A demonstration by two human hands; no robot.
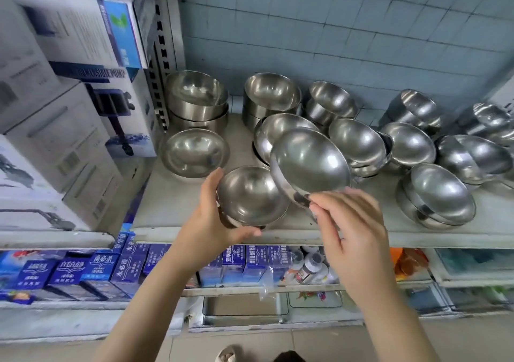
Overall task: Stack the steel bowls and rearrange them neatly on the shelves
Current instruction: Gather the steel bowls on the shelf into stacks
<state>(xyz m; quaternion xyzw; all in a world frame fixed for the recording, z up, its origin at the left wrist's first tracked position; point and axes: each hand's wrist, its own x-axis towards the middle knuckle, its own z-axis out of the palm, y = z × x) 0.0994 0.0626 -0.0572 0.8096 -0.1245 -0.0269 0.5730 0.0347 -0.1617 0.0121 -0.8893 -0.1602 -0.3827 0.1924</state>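
My left hand point(214, 217) cups a small steel bowl point(251, 194) from below at the front edge of the white shelf point(278, 236). My right hand point(350, 230) pinches the near rim of a larger steel bowl point(310, 161), tilted above and to the right of the small one. A single bowl point(194, 151) rests at the left. Behind it stands a stack of big bowls point(199, 98), with two more stacks point(271, 91) point(331, 101) along the wall. Several loose, tilted bowls point(357, 141) point(439, 194) lie across the right half.
White pump boxes point(83, 83) fill the shelf to the left, past a slotted upright point(160, 55). Blue cartons point(97, 269) and small bottles point(311, 267) sit on the shelf below. A tiled wall point(333, 27) backs the bowls.
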